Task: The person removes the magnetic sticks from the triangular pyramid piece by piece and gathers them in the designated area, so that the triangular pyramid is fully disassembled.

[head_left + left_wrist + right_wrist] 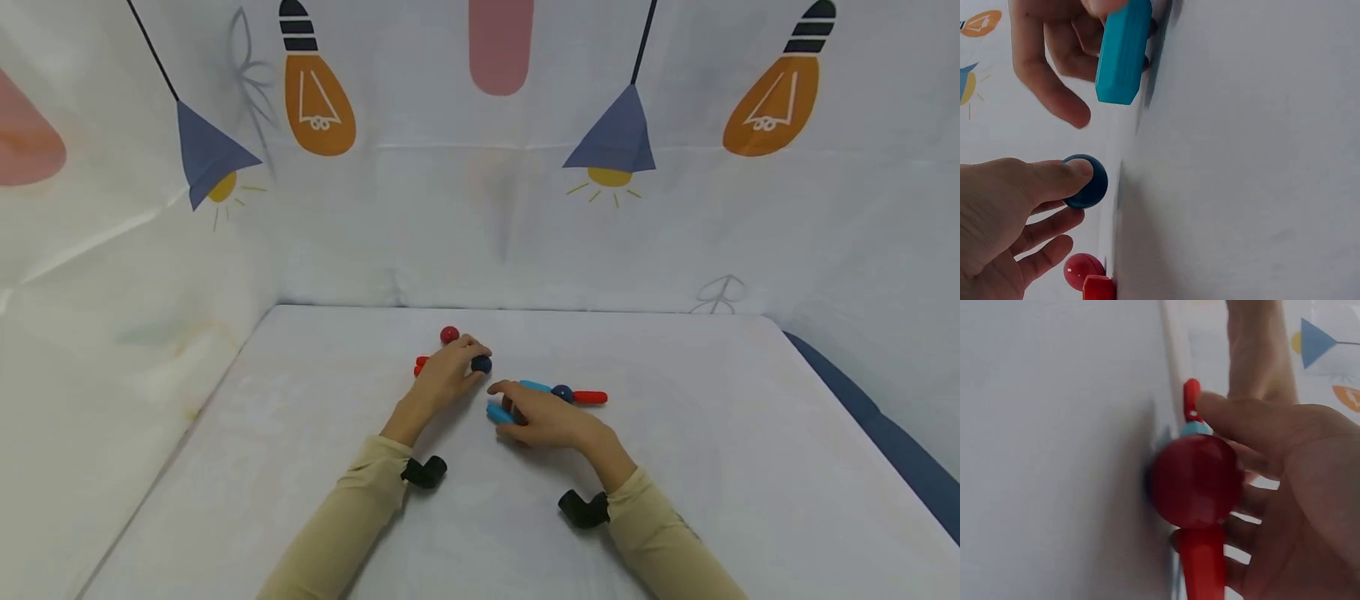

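My left hand (444,373) pinches a dark blue ball (482,365) between thumb and fingers; the left wrist view shows the thumb on the ball (1088,190). To its right, my right hand (551,419) holds a ball-and-stick piece, fingers curled behind it. That piece has a red ball (1197,481), a light blue stick (499,413) pointing toward the left hand and a red stick (1202,565) on the other side. Behind the right hand lie another light blue stick (536,386), a dark blue ball (562,392) and a red stick (591,397) in a row.
A loose red ball (449,334) lies just beyond the left hand. Red sticks (420,367) lie partly hidden behind that hand. The white table (262,467) meets a printed cloth wall (420,233) at the back.
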Motion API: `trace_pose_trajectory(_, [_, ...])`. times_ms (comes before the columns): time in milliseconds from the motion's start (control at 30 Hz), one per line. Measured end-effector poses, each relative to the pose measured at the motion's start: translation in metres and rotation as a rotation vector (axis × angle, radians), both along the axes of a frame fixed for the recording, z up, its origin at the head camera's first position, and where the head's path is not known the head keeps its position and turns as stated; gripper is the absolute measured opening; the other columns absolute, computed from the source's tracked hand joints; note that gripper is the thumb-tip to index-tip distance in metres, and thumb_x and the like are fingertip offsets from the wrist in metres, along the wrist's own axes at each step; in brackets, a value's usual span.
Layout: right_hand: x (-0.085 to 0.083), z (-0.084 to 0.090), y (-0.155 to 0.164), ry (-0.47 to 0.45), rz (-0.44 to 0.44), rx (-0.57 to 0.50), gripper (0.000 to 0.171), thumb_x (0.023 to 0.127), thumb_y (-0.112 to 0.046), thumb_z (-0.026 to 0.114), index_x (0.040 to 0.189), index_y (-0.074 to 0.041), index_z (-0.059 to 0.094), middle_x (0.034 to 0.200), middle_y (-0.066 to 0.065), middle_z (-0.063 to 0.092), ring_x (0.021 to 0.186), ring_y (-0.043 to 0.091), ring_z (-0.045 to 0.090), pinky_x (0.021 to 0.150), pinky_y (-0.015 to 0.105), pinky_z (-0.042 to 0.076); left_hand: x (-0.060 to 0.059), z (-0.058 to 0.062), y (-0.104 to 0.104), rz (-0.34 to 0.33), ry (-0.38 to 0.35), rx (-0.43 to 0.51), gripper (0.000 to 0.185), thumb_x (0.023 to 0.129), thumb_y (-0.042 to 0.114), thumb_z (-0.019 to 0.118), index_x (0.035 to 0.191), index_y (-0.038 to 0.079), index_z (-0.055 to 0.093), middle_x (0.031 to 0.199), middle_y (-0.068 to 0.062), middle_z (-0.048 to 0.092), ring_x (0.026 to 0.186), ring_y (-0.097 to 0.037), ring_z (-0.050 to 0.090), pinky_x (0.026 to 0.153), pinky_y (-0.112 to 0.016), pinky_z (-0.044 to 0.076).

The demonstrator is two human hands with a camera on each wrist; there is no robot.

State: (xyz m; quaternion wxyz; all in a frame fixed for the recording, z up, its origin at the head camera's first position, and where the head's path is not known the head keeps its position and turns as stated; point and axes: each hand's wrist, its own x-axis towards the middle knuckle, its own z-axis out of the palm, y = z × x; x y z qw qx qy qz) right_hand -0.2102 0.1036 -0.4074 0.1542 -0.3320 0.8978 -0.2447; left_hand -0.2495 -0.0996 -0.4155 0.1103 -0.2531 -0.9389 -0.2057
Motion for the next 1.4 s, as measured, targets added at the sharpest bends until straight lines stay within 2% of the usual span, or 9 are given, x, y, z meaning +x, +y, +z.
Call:
trace_pose_trajectory(133, [0.001,0.01,0.01,-0.065,0.007,0.004,0.063,0.085,-0.035,0.069,0.138,-0.014,0.041,0.105,-0.004,0.059,0.092,0.009,0.055,0.083,0.028,0.05,-0.012,0.001,0.001,0.011,0.045,-0.03,0.034,0.082,0.013,0.073,0.116,0.011,0.065,0.112,-0.005,0.063,0.102,-0.02,0.063,0.085,-0.033,0.053])
trace_pose_trajectory(233, [0.001,0.013,0.015,-0.07,0.026,0.027,0.068,0.081,-0.036,0.073,0.138,-0.012,0.044,0.112,-0.004,0.057,0.102,0.011,0.054,0.089,0.029,0.049,-0.02,0.001,-0.001,0.023,0.065,-0.052,0.034,0.083,0.013,0.072,0.116,0.011,0.065,0.113,-0.005,0.063,0.101,-0.022,0.064,0.085,-0.035,0.053])
trace_pose_trajectory(433, [0.0,0.009,0.018,-0.033,0.043,0.092,0.064,0.08,-0.036,0.074,0.136,-0.016,0.05,0.107,-0.008,0.054,0.097,0.008,0.048,0.077,0.021,0.047,-0.031,0.002,-0.008,0.071,0.037,-0.076,0.035,0.084,0.013,0.07,0.118,0.013,0.063,0.117,-0.004,0.061,0.103,-0.024,0.063,0.085,-0.037,0.052])
trace_pose_trajectory(567, [-0.003,0.004,0.014,-0.01,0.05,0.077,0.058,0.082,-0.037,0.072,0.132,-0.015,0.054,0.098,-0.009,0.054,0.09,0.008,0.046,0.07,0.021,0.043,-0.038,0.002,-0.009,0.078,0.031,-0.085,0.035,0.085,0.014,0.07,0.119,0.013,0.063,0.118,-0.005,0.061,0.104,-0.025,0.062,0.085,-0.037,0.052])
trace_pose_trajectory(667, [-0.004,0.002,0.012,-0.008,0.048,0.057,0.056,0.082,-0.037,0.071,0.131,-0.015,0.055,0.097,-0.009,0.054,0.088,0.008,0.046,0.07,0.021,0.042,-0.043,0.002,-0.008,0.081,0.04,-0.09,0.034,0.084,0.014,0.07,0.118,0.013,0.064,0.117,-0.006,0.062,0.105,-0.025,0.062,0.086,-0.038,0.052])
trace_pose_trajectory(900, [-0.005,-0.003,0.011,0.014,0.041,0.04,0.051,0.085,-0.036,0.069,0.13,-0.018,0.055,0.11,-0.008,0.058,0.093,0.006,0.048,0.077,0.022,0.044,-0.053,0.0,-0.005,0.079,0.023,-0.078,0.033,0.084,0.012,0.07,0.116,0.012,0.065,0.114,-0.006,0.063,0.105,-0.026,0.061,0.09,-0.038,0.05])
trace_pose_trajectory(1033, [-0.005,-0.006,0.008,0.032,0.054,0.022,0.048,0.086,-0.034,0.068,0.129,-0.018,0.054,0.111,-0.008,0.059,0.093,0.006,0.049,0.077,0.022,0.044,-0.055,-0.004,-0.007,0.073,0.026,-0.07,0.032,0.083,0.012,0.071,0.115,0.011,0.065,0.113,-0.006,0.064,0.105,-0.027,0.061,0.092,-0.039,0.049])
trace_pose_trajectory(1200, [-0.006,-0.011,0.005,0.069,0.059,0.032,0.044,0.087,-0.031,0.065,0.128,-0.019,0.055,0.104,-0.01,0.058,0.088,0.005,0.048,0.074,0.021,0.042,-0.056,-0.007,-0.01,0.073,0.047,-0.066,0.035,0.083,0.013,0.071,0.116,0.011,0.064,0.115,-0.006,0.063,0.107,-0.029,0.061,0.097,-0.042,0.045])
trace_pose_trajectory(1400, [-0.008,-0.013,0.006,0.094,0.016,0.05,0.042,0.087,-0.032,0.063,0.126,-0.022,0.057,0.101,-0.012,0.056,0.085,0.005,0.048,0.074,0.022,0.042,-0.049,-0.004,-0.013,0.025,0.092,-0.029,0.036,0.084,0.014,0.07,0.119,0.011,0.061,0.122,-0.007,0.059,0.112,-0.03,0.058,0.1,-0.044,0.043])
